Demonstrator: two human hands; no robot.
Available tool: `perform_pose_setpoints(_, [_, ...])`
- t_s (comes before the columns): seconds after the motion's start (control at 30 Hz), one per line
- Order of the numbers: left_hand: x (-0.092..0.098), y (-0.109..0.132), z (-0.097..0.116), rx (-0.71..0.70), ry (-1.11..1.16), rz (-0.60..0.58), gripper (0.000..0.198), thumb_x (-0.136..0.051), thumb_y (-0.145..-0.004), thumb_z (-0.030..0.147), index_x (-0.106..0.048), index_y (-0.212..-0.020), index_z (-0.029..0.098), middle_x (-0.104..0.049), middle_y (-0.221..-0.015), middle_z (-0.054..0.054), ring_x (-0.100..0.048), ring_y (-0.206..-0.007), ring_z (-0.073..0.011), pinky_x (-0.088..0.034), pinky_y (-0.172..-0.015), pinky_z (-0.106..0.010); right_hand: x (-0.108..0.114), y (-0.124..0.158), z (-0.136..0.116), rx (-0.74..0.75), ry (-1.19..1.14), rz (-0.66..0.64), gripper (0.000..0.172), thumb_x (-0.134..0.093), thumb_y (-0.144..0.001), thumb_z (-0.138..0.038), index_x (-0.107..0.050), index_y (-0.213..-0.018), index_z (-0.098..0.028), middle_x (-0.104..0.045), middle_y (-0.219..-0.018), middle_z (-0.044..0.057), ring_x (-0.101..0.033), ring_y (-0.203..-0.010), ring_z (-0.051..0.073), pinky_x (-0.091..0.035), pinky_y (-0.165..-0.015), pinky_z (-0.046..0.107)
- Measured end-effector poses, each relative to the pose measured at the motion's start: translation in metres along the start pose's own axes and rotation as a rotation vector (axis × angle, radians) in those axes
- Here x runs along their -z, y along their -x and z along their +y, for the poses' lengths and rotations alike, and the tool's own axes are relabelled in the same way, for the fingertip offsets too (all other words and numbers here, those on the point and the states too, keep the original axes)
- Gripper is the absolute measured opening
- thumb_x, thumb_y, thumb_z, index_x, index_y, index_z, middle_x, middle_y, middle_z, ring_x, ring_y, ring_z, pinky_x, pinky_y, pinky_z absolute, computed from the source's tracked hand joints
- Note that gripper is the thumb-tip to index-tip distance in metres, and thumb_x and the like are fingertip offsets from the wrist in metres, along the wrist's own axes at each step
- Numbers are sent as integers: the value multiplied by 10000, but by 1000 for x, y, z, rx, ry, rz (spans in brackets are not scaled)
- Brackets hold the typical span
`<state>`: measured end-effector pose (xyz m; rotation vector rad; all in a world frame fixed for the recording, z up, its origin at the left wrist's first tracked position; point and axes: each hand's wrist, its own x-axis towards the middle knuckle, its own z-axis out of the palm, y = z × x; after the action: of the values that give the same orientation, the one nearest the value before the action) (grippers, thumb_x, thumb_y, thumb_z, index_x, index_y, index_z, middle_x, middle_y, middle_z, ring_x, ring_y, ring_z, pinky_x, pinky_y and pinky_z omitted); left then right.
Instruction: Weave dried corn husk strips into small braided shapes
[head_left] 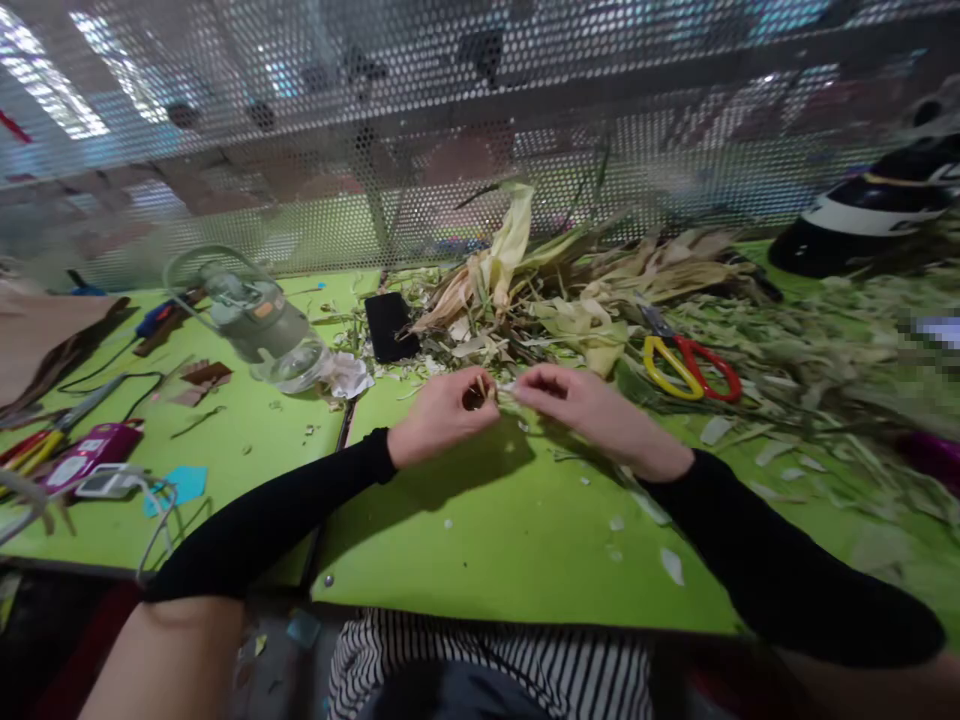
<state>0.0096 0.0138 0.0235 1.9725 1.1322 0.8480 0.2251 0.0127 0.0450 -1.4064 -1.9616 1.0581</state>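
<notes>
Above the green table [480, 540], my left hand [442, 418] is closed in a pinch with the thumb and fingers curled into a ring. A thin pale strip [505, 393], which looks like dried corn husk, runs from its fingertips to my right hand [589, 408]. The right thumb and forefinger are pinched on the strip's other end. Just beyond the hands lies a heap of dried corn husks [517, 265]. Scissors [685, 352] with yellow and red handles rest on scraps beside my right hand. The strip's exact shape inside the left fingers is hidden.
A black phone [390, 328] lies left of the heap. Further left stand a clear bottle [270, 320] with a grey-green top and a purple device [94, 455] with cables. A black bottle [862, 215] is at the back right. A perforated screen [300, 150] closes the table's far side.
</notes>
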Motion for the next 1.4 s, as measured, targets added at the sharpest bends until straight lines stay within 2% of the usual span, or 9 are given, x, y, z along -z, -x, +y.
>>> perform_pose_setpoints(0.17, [19,-2,-10,215,426,-47,81,-627,-826,192,-558,-862,167,-685,-816,-5,-620,-736,-88,-463,-706,-216,21,-59,-8,230,370,437,223,-614,-906,-414,-719,-932,-218,-743,-979,104,-646,-869,260,-475,-804,400])
perform_pose_setpoints(0.3, [25,-5,-16,262,570,0,81,-632,-875,190,-555,-874,164,-653,-813,16,-588,-727,-62,-481,-745,-217,12,-111,-14,290,644,411,218,-613,-918,-328,-750,-944,-160,-739,-1085,200,-620,-1071,357,-444,-937,483])
perform_pose_setpoints(0.4, [33,-9,-17,252,617,101,88,-658,-866,167,-571,-862,163,-597,-795,46,-513,-684,-47,-461,-735,-214,5,-125,-16,205,717,381,208,-628,-909,-303,-722,-766,-184,-726,-927,175,-609,-963,346,-432,-838,462])
perform_pose_setpoints(0.53, [49,-15,-8,262,679,221,76,-650,-873,156,-576,-860,158,-682,-1058,-10,-515,-726,-35,-451,-725,-204,9,-105,-26,336,636,388,202,-612,-919,-283,-684,-746,-209,-722,-898,146,-593,-903,308,-413,-835,442])
perform_pose_setpoints(0.67, [55,-18,4,244,761,177,93,-647,-886,167,-564,-845,154,-668,-1316,-55,-585,-819,-41,-474,-718,-194,8,-64,-47,379,468,280,222,-613,-931,-396,-699,-806,-234,-740,-924,105,-633,-833,280,-429,-777,410])
perform_pose_setpoints(0.9, [32,-22,11,292,907,13,126,-631,-909,121,-546,-827,164,-683,-799,9,-637,-741,-59,-539,-804,-238,1,-22,-55,336,283,315,263,-619,-909,-456,-701,-801,-231,-722,-806,59,-608,-719,222,-430,-709,365])
perform_pose_setpoints(1.07, [24,-25,9,236,834,60,158,-609,-916,113,-518,-796,162,-654,-732,28,-595,-661,-45,-493,-760,-233,4,-7,-48,371,301,248,315,-566,-959,-483,-706,-819,-237,-691,-756,47,-575,-673,205,-414,-665,352])
perform_pose_setpoints(1.23, [18,-17,10,60,511,-48,119,-692,-854,184,-579,-841,151,-604,-702,54,-535,-646,-63,-442,-700,-244,2,-5,-52,494,414,239,266,-563,-942,-432,-722,-828,-252,-685,-791,76,-579,-730,232,-412,-700,375])
perform_pose_setpoints(1.4, [18,-7,14,-33,502,-145,231,-754,-845,316,-587,-865,158,-626,-759,21,-559,-692,-81,-451,-686,-255,10,-17,-43,305,144,203,297,-640,-890,-515,-701,-816,-234,-668,-767,37,-531,-667,181,-403,-644,332])
